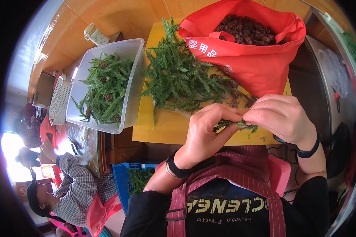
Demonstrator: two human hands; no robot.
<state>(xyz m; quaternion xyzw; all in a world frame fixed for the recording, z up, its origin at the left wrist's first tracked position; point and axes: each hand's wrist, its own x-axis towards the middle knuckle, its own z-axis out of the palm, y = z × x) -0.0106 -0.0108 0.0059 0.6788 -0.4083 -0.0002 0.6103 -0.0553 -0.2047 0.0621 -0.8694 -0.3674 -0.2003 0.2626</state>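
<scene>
Left hand (203, 128): its grip is pinched onto a small green sprig (225, 125), fingertips meeting those of the other hand; a black band sits at the wrist.
Right hand (279, 116): grip clenched on the same sprig from the other side, a black band at the wrist.
Sprig: held between both hands, just above the near edge of the yellow desk (166, 128).
Pile: loose green sprigs (182, 79) heaped on the desk beyond the hands, brown cones (233, 93) at its right edge.
Red bag (257, 63): stands open on the desk behind the right hand, filled with brown cones.
Clear bin (132, 91): left of the pile, holding sprigs and some cones.
Blue crate (120, 179): below the desk, greenery inside.
Another person (73, 189): in a checked shirt, far left.
</scene>
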